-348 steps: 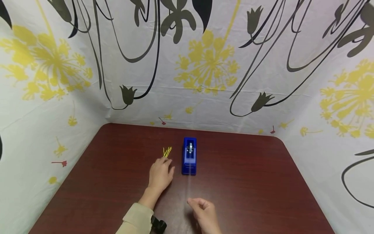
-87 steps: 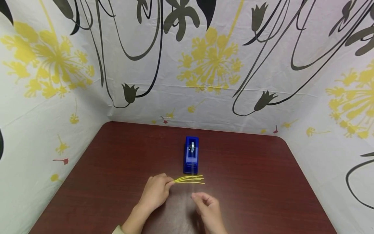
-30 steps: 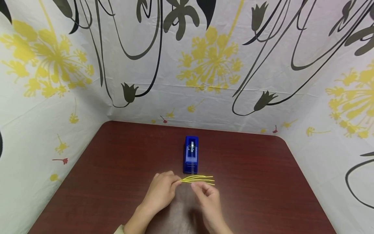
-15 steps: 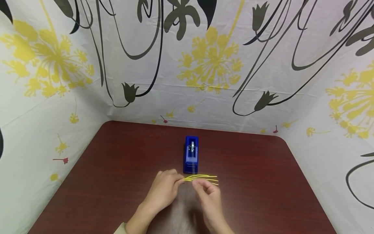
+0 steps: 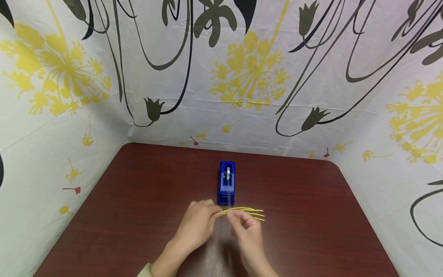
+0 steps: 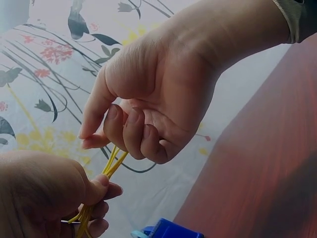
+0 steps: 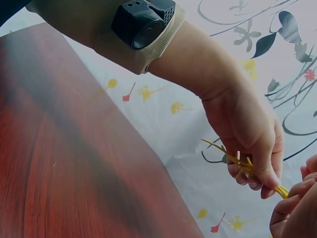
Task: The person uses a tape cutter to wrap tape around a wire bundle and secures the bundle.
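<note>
My left hand (image 5: 199, 223) grips one end of a bundle of thin yellow wires (image 5: 256, 209). Their loose ends fan out to the right, just in front of a blue tape dispenser (image 5: 226, 184). A clear strip of tape (image 5: 228, 198) runs from the dispenser toward me, and the wires lie crosswise at it. My right hand (image 5: 248, 232) has thumb and fingertips pinched at the strip's near end. In both wrist views that thumb presses on the yellow wires (image 6: 115, 161), close beside the left fingers. The pinched end of the tape is hidden by the fingers.
A dark red-brown table (image 5: 304, 207) carries the dispenser near its back middle. Floral cloth (image 5: 249, 127) hangs close behind the table and along both sides. A black camera (image 7: 143, 25) is strapped over the right sleeve.
Earlier the left hand took the wires from left of the dispenser and brought them to the tape. Over the last second they shifted right, and the right hand moved slightly forward against them.
</note>
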`<state>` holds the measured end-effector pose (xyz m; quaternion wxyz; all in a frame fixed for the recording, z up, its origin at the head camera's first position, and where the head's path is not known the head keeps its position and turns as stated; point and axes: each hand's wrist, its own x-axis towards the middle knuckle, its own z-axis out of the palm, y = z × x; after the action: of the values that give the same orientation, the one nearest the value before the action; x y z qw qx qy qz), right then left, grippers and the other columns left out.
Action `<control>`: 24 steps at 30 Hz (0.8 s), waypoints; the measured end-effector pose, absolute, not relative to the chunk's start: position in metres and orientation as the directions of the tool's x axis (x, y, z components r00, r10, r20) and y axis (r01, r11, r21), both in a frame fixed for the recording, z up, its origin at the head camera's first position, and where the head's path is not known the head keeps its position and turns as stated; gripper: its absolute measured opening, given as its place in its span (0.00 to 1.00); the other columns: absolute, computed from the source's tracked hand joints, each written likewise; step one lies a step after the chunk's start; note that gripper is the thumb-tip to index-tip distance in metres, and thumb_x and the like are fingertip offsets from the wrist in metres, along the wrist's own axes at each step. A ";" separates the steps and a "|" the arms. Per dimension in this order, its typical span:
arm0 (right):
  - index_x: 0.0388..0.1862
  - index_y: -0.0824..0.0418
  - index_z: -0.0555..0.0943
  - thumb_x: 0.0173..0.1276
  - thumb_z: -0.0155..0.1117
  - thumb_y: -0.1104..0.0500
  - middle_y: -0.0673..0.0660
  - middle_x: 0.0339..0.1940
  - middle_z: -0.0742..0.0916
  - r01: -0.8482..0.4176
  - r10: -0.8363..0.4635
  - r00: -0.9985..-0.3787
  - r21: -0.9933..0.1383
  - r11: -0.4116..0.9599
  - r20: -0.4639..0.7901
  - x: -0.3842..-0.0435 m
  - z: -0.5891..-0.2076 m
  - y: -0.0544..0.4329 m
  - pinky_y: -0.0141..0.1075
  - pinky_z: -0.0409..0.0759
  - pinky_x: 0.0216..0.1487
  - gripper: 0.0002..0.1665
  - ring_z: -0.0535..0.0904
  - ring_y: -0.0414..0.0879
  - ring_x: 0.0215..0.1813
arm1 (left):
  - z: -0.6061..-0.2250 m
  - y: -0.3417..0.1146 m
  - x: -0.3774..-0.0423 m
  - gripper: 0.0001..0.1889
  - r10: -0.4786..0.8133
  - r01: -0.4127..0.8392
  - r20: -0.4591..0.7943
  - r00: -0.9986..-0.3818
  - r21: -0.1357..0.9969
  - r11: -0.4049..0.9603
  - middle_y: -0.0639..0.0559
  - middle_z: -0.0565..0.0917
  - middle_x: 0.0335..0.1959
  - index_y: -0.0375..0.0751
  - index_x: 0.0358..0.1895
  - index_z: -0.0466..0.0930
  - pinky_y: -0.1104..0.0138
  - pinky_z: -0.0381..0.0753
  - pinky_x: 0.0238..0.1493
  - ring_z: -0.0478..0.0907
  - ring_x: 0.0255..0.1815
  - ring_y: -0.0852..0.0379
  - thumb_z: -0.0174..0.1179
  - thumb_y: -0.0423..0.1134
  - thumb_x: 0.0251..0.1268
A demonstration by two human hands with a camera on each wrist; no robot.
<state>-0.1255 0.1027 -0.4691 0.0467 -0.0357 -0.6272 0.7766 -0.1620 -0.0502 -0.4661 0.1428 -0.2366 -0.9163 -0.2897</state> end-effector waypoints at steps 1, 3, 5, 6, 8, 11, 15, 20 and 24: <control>0.44 0.81 0.81 0.71 0.65 0.66 0.43 0.16 0.70 -0.022 0.118 -0.993 -0.977 -0.211 -0.003 -0.125 -0.468 0.102 0.28 0.58 0.21 0.15 0.59 0.34 0.17 | -0.466 -0.050 -0.162 0.04 0.353 0.519 0.401 -0.845 0.459 0.721 0.65 0.76 0.24 0.50 0.34 0.90 0.63 0.70 0.38 0.72 0.26 0.67 0.67 0.40 0.66; 0.43 0.79 0.82 0.71 0.66 0.65 0.43 0.18 0.73 -0.004 0.122 -0.992 -0.977 -0.211 -0.022 -0.125 -0.467 0.102 0.27 0.59 0.22 0.14 0.60 0.33 0.18 | -0.464 -0.049 -0.161 0.04 0.358 0.524 0.405 -0.841 0.448 0.724 0.65 0.77 0.24 0.50 0.33 0.90 0.63 0.70 0.38 0.73 0.28 0.66 0.67 0.40 0.66; 0.43 0.77 0.83 0.71 0.66 0.65 0.43 0.19 0.75 0.012 0.125 -0.991 -0.977 -0.212 -0.039 -0.125 -0.466 0.101 0.27 0.60 0.22 0.13 0.61 0.33 0.19 | -0.464 -0.049 -0.161 0.04 0.362 0.528 0.407 -0.838 0.444 0.723 0.65 0.77 0.25 0.51 0.33 0.90 0.63 0.71 0.38 0.74 0.28 0.66 0.67 0.40 0.65; 0.43 0.77 0.83 0.71 0.66 0.64 0.43 0.21 0.77 0.021 0.127 -0.991 -0.977 -0.211 -0.048 -0.124 -0.465 0.101 0.26 0.61 0.23 0.13 0.62 0.33 0.19 | -0.463 -0.049 -0.161 0.04 0.363 0.530 0.408 -0.838 0.443 0.723 0.65 0.77 0.25 0.50 0.33 0.90 0.63 0.71 0.38 0.73 0.28 0.66 0.67 0.40 0.65; 0.44 0.77 0.83 0.71 0.66 0.64 0.43 0.22 0.79 0.029 0.129 -0.990 -0.978 -0.209 -0.057 -0.124 -0.464 0.101 0.26 0.61 0.23 0.13 0.62 0.33 0.19 | -0.463 -0.048 -0.161 0.04 0.362 0.530 0.410 -0.837 0.441 0.724 0.65 0.77 0.25 0.50 0.33 0.89 0.63 0.70 0.38 0.73 0.28 0.66 0.67 0.40 0.66; 0.45 0.80 0.82 0.71 0.66 0.64 0.43 0.20 0.77 0.023 0.129 -0.990 -0.978 -0.206 -0.050 -0.124 -0.464 0.100 0.26 0.60 0.22 0.16 0.61 0.33 0.18 | -0.462 -0.047 -0.161 0.04 0.357 0.529 0.415 -0.836 0.441 0.725 0.65 0.76 0.24 0.50 0.33 0.89 0.64 0.70 0.38 0.71 0.27 0.66 0.67 0.41 0.66; 0.45 0.81 0.81 0.71 0.66 0.64 0.43 0.20 0.76 0.024 0.134 -0.990 -0.979 -0.204 -0.053 -0.124 -0.464 0.100 0.26 0.60 0.22 0.16 0.61 0.33 0.18 | -0.462 -0.046 -0.163 0.05 0.358 0.532 0.422 -0.833 0.431 0.729 0.64 0.76 0.24 0.50 0.34 0.89 0.64 0.70 0.38 0.71 0.27 0.65 0.65 0.42 0.68; 0.46 0.82 0.81 0.72 0.65 0.64 0.44 0.21 0.78 0.032 0.129 -0.990 -0.979 -0.204 -0.060 -0.123 -0.463 0.099 0.26 0.60 0.22 0.17 0.61 0.33 0.18 | -0.461 -0.045 -0.165 0.06 0.364 0.539 0.429 -0.827 0.418 0.731 0.63 0.77 0.25 0.50 0.35 0.90 0.63 0.71 0.39 0.73 0.28 0.64 0.65 0.44 0.69; 0.47 0.81 0.81 0.72 0.65 0.64 0.44 0.23 0.80 0.051 0.129 -0.989 -0.977 -0.205 -0.078 -0.124 -0.463 0.099 0.26 0.60 0.22 0.17 0.62 0.33 0.19 | -0.460 -0.045 -0.166 0.06 0.368 0.547 0.437 -0.820 0.413 0.728 0.63 0.78 0.26 0.50 0.35 0.90 0.63 0.71 0.39 0.74 0.29 0.63 0.65 0.44 0.68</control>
<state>-0.1240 0.0992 -0.4630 0.0252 -0.0712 -0.6300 0.7729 -0.1656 -0.0449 -0.4603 0.1648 -0.2502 -0.9148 -0.2710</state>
